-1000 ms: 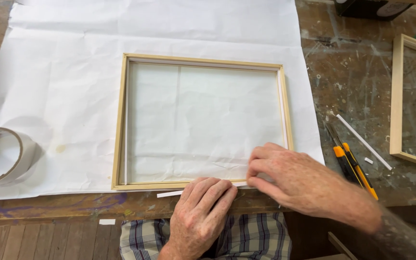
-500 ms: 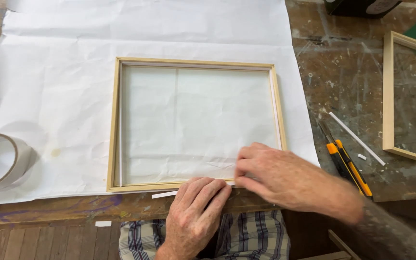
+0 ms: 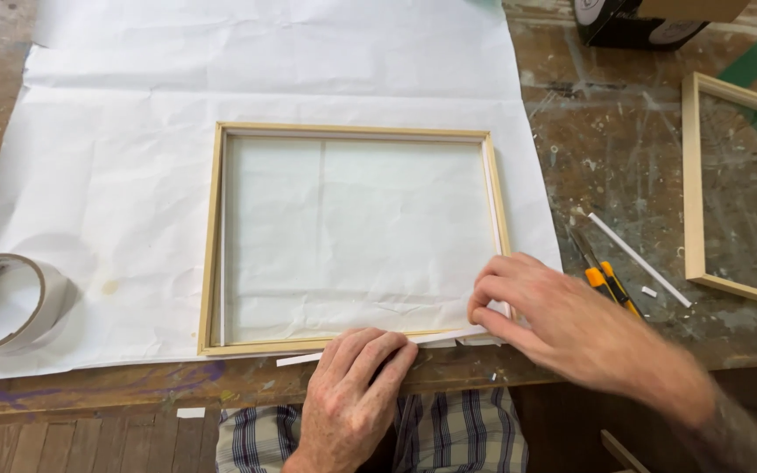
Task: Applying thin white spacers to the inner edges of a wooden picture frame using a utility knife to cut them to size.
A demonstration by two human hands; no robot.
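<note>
Head view: left hand (image 3: 350,398) flat, pressing wooden frame (image 3: 212,245) bottom rail onto white paper (image 3: 133,175), steadying it; right hand (image 3: 562,326) fingertips pinching paper edge at lower right corner; tape roll (image 3: 2,302) apart, left.

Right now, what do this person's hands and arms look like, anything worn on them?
Both hands are bare: no gloves, rings or watch show on the left hand or the right hand. No sleeve shows on the right forearm, which is motion-blurred. The left arm is mostly cut off below the wrist.
</note>
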